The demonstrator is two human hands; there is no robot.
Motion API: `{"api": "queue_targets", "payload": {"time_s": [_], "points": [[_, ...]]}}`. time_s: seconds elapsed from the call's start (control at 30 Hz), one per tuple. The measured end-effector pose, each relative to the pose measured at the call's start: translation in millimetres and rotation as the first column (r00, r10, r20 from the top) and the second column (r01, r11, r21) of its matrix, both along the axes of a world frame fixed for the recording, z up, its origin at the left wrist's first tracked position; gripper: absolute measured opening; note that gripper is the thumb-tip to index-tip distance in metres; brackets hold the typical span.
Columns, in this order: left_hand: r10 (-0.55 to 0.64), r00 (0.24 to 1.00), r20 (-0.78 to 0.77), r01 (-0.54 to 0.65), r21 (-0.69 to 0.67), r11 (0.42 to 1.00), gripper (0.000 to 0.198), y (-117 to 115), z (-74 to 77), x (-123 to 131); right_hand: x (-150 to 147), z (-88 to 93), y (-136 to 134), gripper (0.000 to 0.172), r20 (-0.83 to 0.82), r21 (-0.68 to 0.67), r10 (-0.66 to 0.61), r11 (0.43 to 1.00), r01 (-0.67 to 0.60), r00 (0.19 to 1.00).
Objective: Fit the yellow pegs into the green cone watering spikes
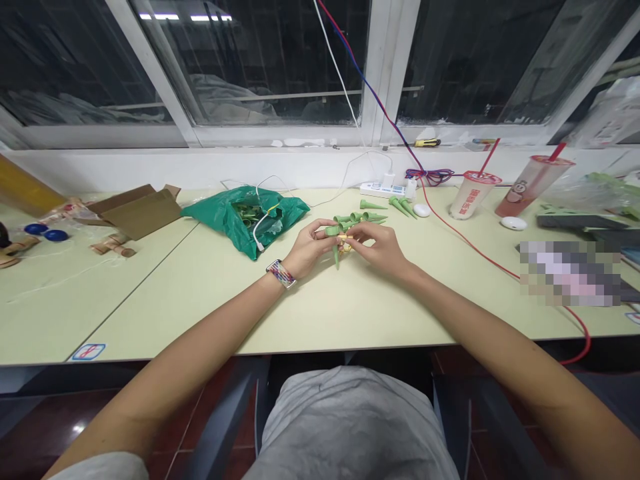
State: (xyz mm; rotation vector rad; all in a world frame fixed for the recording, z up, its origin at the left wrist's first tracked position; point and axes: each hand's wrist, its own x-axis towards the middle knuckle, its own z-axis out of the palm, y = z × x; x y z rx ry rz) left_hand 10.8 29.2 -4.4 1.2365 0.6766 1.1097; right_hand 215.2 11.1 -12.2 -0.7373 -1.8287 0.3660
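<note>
Above the middle of the table, my left hand has its fingers closed round a green plastic spike, which points downward with its wide end up. My right hand pinches a small yellow piece against the spike's side; its exact kind is too small to make out. More yellow bits show just under the fingers. Right behind my hands, several similar green spikes lie on the table. Further back sit a single spike and a small group of spikes.
A green plastic bag with green pieces inside lies left of my hands. Beyond it are an opened cardboard box and wooden pieces. A power strip, two drink cups and a red cable are at the right.
</note>
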Motion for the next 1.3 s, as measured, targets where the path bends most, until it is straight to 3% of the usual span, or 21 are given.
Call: {"api": "queue_targets", "payload": {"time_s": [0.17, 0.27, 0.43, 0.53, 0.67, 0.87, 1.0, 1.2, 1.3], "points": [[-0.010, 0.998, -0.068, 0.017, 0.102, 0.995, 0.049, -2.7, -1.7, 1.8, -0.1, 0.4, -2.2, 0.025, -0.029, -0.144, 0.052, 0.988, -0.056, 0.998], [0.009, 0.994, -0.105, 0.005, 0.129, 0.992, 0.049, -3.9, -2.4, 2.9, 0.0, 1.3, -1.8, 0.024, -0.005, -0.160, 0.041, 0.986, -0.042, 0.999], [0.022, 0.998, -0.061, -0.020, 0.039, 0.999, 0.053, -2.2, -3.0, 2.1, 0.5, 1.5, -0.1, 0.009, 0.014, -0.121, 0.071, 0.990, -0.069, 0.997], [0.041, 0.997, -0.060, -0.039, 0.023, 0.999, 0.053, 0.2, -3.8, 0.3, 0.9, 0.7, 0.4, 0.009, 0.032, -0.118, 0.069, 0.991, -0.065, 0.997], [0.055, 0.996, -0.070, -0.051, 0.060, 0.997, 0.052, 1.9, -5.5, -1.0, 1.0, 0.2, -0.2, 0.015, 0.032, -0.163, 0.055, 0.985, -0.049, 0.998], [0.041, 0.997, -0.068, -0.034, 0.106, 0.994, 0.047, 0.4, -7.1, 1.0, 3.5, 1.2, -0.2, 0.044, 0.161, -0.185, -0.021, 0.981, 0.051, 0.987], [0.057, 0.996, -0.070, -0.049, 0.108, 0.993, 0.048, 0.0, -6.4, 0.7, 4.4, -0.7, 1.4, 0.016, 0.062, -0.222, 0.021, 0.975, -0.007, 0.998], [0.072, 0.993, -0.094, -0.059, 0.133, 0.989, 0.046, 0.2, -6.1, -1.2, 2.6, 1.0, -0.6, 0.011, 0.112, -0.173, 0.054, 0.984, -0.034, 0.992], [0.076, 0.992, -0.102, -0.061, 0.143, 0.988, 0.046, -0.2, -5.9, -1.1, 3.3, 3.0, -2.4, 0.026, 0.188, -0.225, 0.035, 0.974, 0.009, 0.982]]}}
